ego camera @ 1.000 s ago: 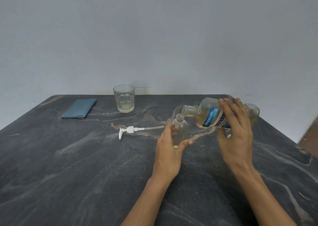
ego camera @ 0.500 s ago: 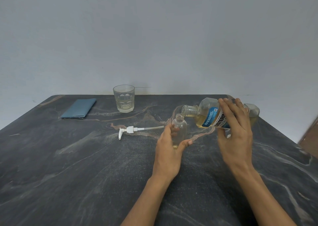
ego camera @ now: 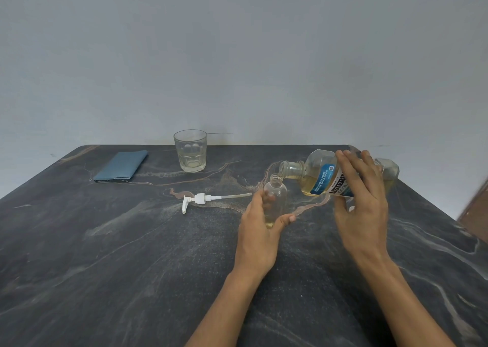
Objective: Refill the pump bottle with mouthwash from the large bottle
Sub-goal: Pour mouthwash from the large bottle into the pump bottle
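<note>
A small clear pump bottle [ego camera: 276, 196] stands upright on the dark marble table [ego camera: 132, 254], its neck open and a little yellow liquid at its bottom. My left hand [ego camera: 260, 230] grips its lower body from the near side. My right hand [ego camera: 361, 201] holds the large mouthwash bottle [ego camera: 317, 175], tipped on its side with its open mouth just above the small bottle's neck. Yellow mouthwash lies along the large bottle's lower side. The white pump head [ego camera: 199, 199] with its tube lies flat on the table, left of the small bottle.
A clear drinking glass [ego camera: 190, 151] stands at the back of the table. A folded blue cloth [ego camera: 121, 165] lies at the back left. The table's right edge runs close behind my right hand, with a brown surface [ego camera: 475, 204] beyond it.
</note>
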Demonstrator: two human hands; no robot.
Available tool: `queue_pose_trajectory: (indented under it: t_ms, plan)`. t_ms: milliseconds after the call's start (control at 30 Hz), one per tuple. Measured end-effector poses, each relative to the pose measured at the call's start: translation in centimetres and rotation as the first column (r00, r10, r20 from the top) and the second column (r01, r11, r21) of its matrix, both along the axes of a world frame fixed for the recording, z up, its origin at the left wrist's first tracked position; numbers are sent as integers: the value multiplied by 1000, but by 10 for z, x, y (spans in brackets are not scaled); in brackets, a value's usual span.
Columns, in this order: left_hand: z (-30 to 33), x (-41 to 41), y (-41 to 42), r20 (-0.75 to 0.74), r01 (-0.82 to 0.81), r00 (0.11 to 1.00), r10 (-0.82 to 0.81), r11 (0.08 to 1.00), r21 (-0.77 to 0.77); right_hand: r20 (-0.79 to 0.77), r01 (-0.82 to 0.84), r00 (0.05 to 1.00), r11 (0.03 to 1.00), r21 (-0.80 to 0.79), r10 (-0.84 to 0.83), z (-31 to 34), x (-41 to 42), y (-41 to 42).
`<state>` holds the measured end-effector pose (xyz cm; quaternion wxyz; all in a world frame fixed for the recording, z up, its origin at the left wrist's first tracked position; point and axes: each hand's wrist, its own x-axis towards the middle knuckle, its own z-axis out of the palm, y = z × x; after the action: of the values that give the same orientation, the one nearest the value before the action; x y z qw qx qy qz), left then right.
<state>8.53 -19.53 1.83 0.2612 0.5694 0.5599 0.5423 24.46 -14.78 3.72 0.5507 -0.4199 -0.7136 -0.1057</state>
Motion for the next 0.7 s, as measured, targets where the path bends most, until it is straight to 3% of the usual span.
queue_pose_trajectory:
  t_ms: [700]
  plan:
    - [1, 0, 0, 15, 13, 1000, -13, 1000, -7, 5, 21, 1000, 1000, 8, -21, 0, 0, 0]
